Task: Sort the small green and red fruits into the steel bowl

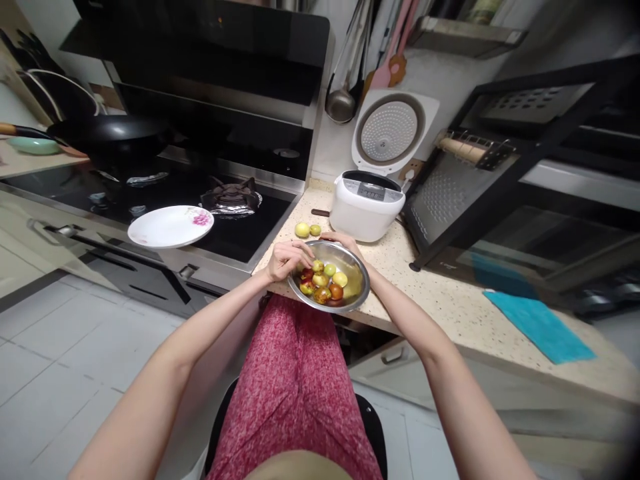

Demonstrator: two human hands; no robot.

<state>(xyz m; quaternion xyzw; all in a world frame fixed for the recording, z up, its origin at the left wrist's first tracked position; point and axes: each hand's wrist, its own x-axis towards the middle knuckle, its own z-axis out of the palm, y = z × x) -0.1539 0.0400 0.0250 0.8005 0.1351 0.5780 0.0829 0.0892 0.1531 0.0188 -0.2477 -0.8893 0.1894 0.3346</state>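
Note:
A steel bowl (356,267) sits at the front edge of the speckled counter (450,300), holding several small green, yellow and red fruits (325,280). My left hand (286,259) reaches over the bowl's left rim with its fingers curled down at the fruits; whether it grips one I cannot tell. My right hand (341,241) rests on the bowl's far rim, holding it. Two green fruits (307,230) lie on the counter just behind the bowl.
A white rice cooker (367,203) with its lid up stands behind the bowl. A white flowered plate (170,225) lies on the black gas hob, a black wok (110,133) farther back. A dish rack (500,173) and a blue cloth (540,327) are to the right.

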